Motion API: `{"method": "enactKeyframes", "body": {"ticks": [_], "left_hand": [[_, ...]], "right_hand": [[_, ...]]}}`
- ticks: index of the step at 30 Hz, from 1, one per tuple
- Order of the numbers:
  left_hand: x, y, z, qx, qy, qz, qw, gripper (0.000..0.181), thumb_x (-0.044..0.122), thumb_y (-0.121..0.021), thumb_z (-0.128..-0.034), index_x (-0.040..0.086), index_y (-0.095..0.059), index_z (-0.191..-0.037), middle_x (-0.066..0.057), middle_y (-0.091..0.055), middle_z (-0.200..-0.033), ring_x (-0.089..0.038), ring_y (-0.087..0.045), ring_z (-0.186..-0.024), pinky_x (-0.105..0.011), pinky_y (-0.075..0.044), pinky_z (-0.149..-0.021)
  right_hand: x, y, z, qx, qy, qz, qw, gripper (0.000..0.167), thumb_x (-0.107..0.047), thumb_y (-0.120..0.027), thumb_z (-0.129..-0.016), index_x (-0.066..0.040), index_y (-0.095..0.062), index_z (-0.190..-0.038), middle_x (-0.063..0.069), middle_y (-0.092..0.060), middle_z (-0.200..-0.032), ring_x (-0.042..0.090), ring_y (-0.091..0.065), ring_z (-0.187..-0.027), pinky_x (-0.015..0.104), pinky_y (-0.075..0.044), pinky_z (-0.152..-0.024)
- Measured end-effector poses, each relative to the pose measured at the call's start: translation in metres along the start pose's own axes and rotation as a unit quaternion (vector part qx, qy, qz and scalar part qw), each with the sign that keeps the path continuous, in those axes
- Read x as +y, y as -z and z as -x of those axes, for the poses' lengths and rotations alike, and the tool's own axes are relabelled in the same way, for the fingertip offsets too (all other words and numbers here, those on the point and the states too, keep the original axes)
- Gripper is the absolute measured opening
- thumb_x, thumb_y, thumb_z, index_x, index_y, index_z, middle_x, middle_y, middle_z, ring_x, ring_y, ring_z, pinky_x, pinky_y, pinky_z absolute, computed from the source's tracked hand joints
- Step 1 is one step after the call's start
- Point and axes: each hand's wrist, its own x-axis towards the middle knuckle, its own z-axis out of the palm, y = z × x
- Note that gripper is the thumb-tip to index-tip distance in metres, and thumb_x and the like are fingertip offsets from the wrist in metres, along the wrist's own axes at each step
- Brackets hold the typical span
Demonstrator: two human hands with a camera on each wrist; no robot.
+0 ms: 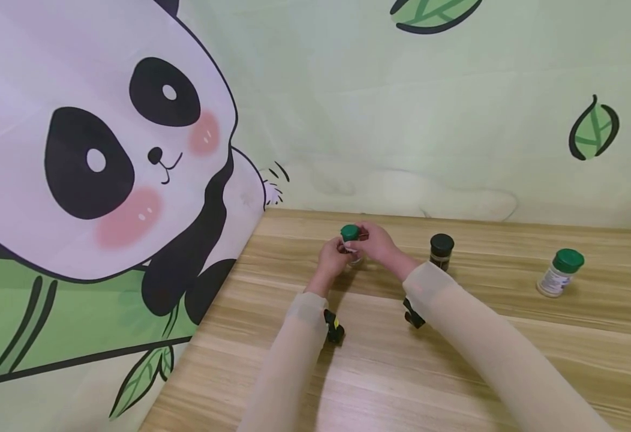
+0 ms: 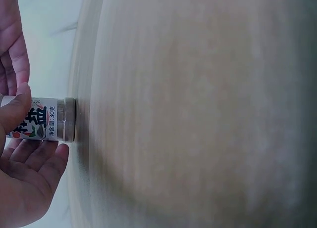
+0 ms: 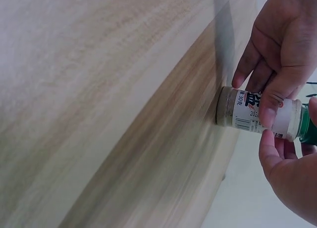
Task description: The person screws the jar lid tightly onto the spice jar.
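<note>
A small clear spice jar (image 1: pixel 350 233) with a green cap and a printed white label is between both hands near the table's back edge. My left hand (image 1: pixel 334 261) grips its body, thumb across the label (image 2: pixel 42 120). My right hand (image 1: pixel 377 243) is at the top, its fingers bent about the green cap (image 3: pixel 308 129) and the upper body of the jar. The jar is upright, its base (image 3: pixel 225 107) at the wooden tabletop. Part of the cap is hidden by fingers in the right wrist view.
To the right of my hands stands a black-capped jar (image 1: pixel 442 251), partly behind my right sleeve. Farther right is another green-capped jar (image 1: pixel 559 273). A cloth backdrop (image 1: pixel 456 120) with a panda and leaves hangs behind and left of the wooden table (image 1: pixel 369 372).
</note>
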Motion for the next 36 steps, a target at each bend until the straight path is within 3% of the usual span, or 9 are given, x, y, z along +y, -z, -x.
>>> {"method": "enactKeyframes", "body": {"ticks": [7,10,11,14,17,18,25,30,36], "left_hand": [[-0.001,0.0,0.0,-0.005,0.007,0.011,0.9999,0.029,-0.001,-0.072,-0.0914,-0.009,-0.064,-0.119,-0.027,-0.071,-0.124,-0.031,-0.07,-0.113,-0.028,-0.056,-0.09],[-0.009,0.001,-0.007,-0.013,-0.002,0.019,0.9997,0.03,0.0,-0.075,-0.089,-0.008,-0.066,-0.117,-0.024,-0.073,-0.12,-0.029,-0.071,-0.11,-0.033,-0.057,-0.091],[-0.02,0.001,-0.015,-0.016,-0.024,0.025,0.9993,0.029,0.005,-0.078,-0.0881,-0.004,-0.068,-0.114,-0.019,-0.076,-0.115,-0.024,-0.072,-0.105,-0.03,-0.058,-0.088],[-0.025,0.001,-0.018,-0.02,-0.035,0.021,0.999,0.028,0.006,-0.08,-0.0864,-0.002,-0.07,-0.111,-0.016,-0.077,-0.11,-0.018,-0.072,-0.097,-0.028,-0.058,-0.084],[-0.021,0.0,-0.014,-0.016,-0.03,0.02,0.9992,0.028,0.004,-0.079,-0.0866,-0.004,-0.069,-0.111,-0.019,-0.077,-0.11,-0.019,-0.07,-0.094,-0.027,-0.057,-0.082],[-0.01,0.001,-0.006,-0.011,-0.01,0.012,0.9998,0.029,-0.001,-0.076,-0.0872,-0.008,-0.067,-0.114,-0.024,-0.075,-0.114,-0.021,-0.07,-0.097,-0.029,-0.057,-0.084],[0.0,-0.002,0.002,0.009,-0.007,-0.012,0.9999,0.027,0.0,-0.073,-0.0912,-0.009,-0.066,-0.116,-0.027,-0.072,-0.117,-0.017,-0.065,-0.095,-0.022,-0.052,-0.081],[0.0,-0.001,0.002,0.007,0.002,-0.007,0.9999,0.028,0.002,-0.076,-0.0899,-0.008,-0.066,-0.114,-0.026,-0.072,-0.119,-0.021,-0.067,-0.098,-0.023,-0.053,-0.083],[0.0,-0.001,0.003,-0.004,0.009,0.009,0.9999,0.031,-0.002,-0.074,-0.0904,-0.007,-0.064,-0.119,-0.025,-0.069,-0.128,-0.036,-0.067,-0.12,-0.036,-0.056,-0.099]], "right_hand": [[0.002,-0.002,-0.001,0.008,-0.012,-0.001,0.9999,0.053,-0.014,-0.066,-0.1,0.007,-0.047,-0.144,0.029,-0.057,-0.143,0.042,-0.055,-0.134,0.049,-0.045,-0.115],[0.003,-0.003,-0.002,0.014,-0.01,-0.004,0.9998,0.053,-0.014,-0.067,-0.099,0.007,-0.047,-0.144,0.029,-0.057,-0.142,0.042,-0.055,-0.134,0.05,-0.045,-0.114],[0.003,-0.003,-0.002,0.016,-0.01,-0.006,0.9998,0.054,-0.014,-0.067,-0.099,0.007,-0.047,-0.143,0.029,-0.057,-0.142,0.042,-0.055,-0.133,0.049,-0.045,-0.114],[0.003,-0.004,-0.002,0.022,-0.011,-0.01,0.9996,0.053,-0.014,-0.069,-0.098,0.007,-0.047,-0.142,0.029,-0.057,-0.141,0.041,-0.056,-0.132,0.049,-0.047,-0.112],[0.003,-0.005,-0.002,0.026,-0.015,-0.012,0.9995,0.054,-0.014,-0.069,-0.098,0.007,-0.046,-0.141,0.029,-0.057,-0.139,0.041,-0.056,-0.131,0.048,-0.049,-0.11],[0.003,-0.005,-0.002,0.028,-0.017,-0.013,0.9994,0.054,-0.014,-0.07,-0.098,0.007,-0.046,-0.141,0.029,-0.057,-0.139,0.041,-0.056,-0.131,0.048,-0.049,-0.109],[0.002,-0.005,-0.001,0.029,-0.018,-0.024,0.9991,0.059,-0.015,-0.072,-0.096,0.007,-0.043,-0.142,0.028,-0.055,-0.142,0.041,-0.055,-0.133,0.049,-0.047,-0.112],[0.002,-0.001,-0.002,-0.006,-0.014,-0.017,0.9997,0.063,-0.013,-0.071,-0.096,0.009,-0.039,-0.146,0.03,-0.051,-0.146,0.042,-0.052,-0.136,0.049,-0.046,-0.114],[0.0,0.013,-0.005,-0.093,0.004,-0.007,0.9957,0.063,-0.005,-0.061,-0.1,0.009,-0.032,-0.153,0.033,-0.046,-0.151,0.044,-0.047,-0.141,0.05,-0.044,-0.115]]}}
